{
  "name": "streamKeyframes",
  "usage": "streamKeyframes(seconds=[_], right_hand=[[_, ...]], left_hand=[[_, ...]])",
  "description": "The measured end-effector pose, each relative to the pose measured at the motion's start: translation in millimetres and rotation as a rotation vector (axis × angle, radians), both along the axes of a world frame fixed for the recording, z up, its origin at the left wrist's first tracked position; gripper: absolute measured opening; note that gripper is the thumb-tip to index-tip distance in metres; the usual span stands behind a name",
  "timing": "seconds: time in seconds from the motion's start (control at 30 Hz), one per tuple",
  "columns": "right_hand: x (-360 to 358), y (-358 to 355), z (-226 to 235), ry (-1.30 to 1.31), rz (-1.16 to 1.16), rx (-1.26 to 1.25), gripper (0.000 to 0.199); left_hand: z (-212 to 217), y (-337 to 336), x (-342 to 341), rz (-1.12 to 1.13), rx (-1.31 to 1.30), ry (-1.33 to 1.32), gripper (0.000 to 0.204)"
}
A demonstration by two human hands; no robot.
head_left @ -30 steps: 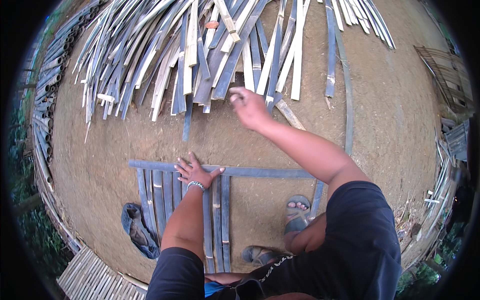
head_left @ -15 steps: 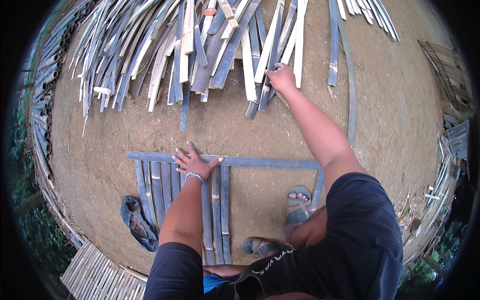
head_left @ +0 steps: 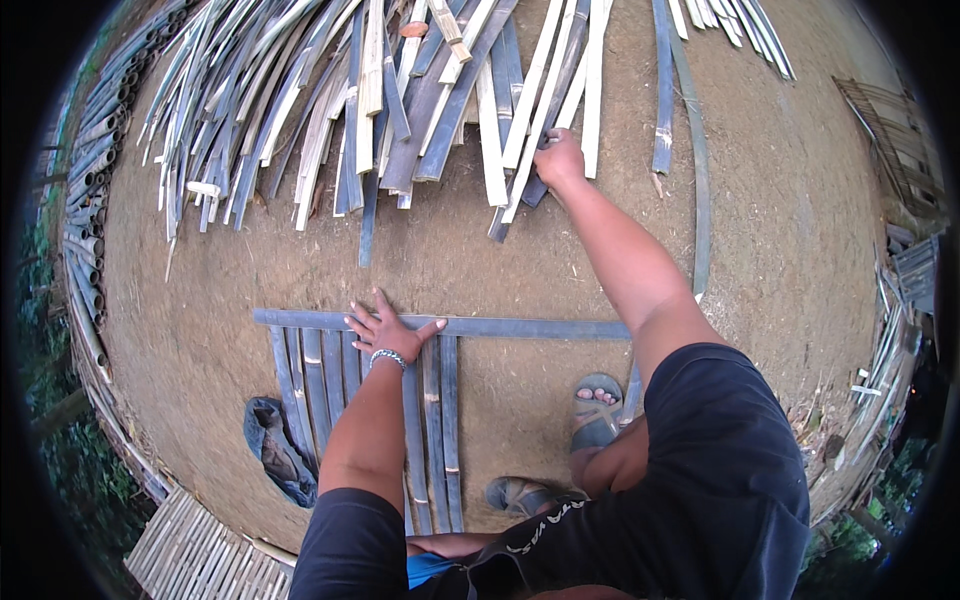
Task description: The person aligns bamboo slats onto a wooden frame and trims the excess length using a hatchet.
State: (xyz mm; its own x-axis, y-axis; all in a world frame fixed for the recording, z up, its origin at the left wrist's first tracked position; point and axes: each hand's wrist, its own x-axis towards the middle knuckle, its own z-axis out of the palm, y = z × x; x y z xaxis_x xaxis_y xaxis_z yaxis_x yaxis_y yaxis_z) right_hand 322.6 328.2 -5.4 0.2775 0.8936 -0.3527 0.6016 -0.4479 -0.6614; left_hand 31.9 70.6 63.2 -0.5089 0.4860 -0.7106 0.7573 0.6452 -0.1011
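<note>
One broad stretch of bare brown earthen ground (head_left: 480, 270) carries the things. Across its far edge spreads a large, loose pile of split bamboo strips (head_left: 460, 105), some dark grey, some pale cream. Along the ground's left edge lies a row of dark, hollow bamboo poles (head_left: 85, 235). Nearer the person, one long, flat, dark grey bamboo crosspiece (head_left: 540, 328) runs from left to right, with a set of narrow, dark grey bamboo slats (head_left: 452, 430) reaching from its left half toward the person. At the ground's near left corner is a pale slatted bamboo platform (head_left: 205, 550). Beside the leftmost slats sits a crumpled, dark blue-grey, bag-like thing (head_left: 262, 422); right of the slats are two grey-green strapped sandals (head_left: 597, 425), worn by the person.

Both hands are well apart. The left hand (head_left: 390, 332) lies spread on the crosspiece, fingers splayed. The right hand (head_left: 562, 158) is curled at a dark strip on the pile's near edge; how firmly it grips cannot be told. Smallest is a silvery chain bracelet (head_left: 388, 357) around the left wrist.
</note>
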Motion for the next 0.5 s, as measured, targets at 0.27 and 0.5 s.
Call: streamKeyframes(seconds=[0.27,0.5], right_hand=[[-5,-1,-15,0.095,-0.124,0.093,0.046],[-17,3,16,0.559,-0.202,-0.044,0.057]], left_hand=[[1,0,1,0.013,0.015,0.005,0.152],[-2,-2,-1,0.015,0.023,0.012,0.154]])
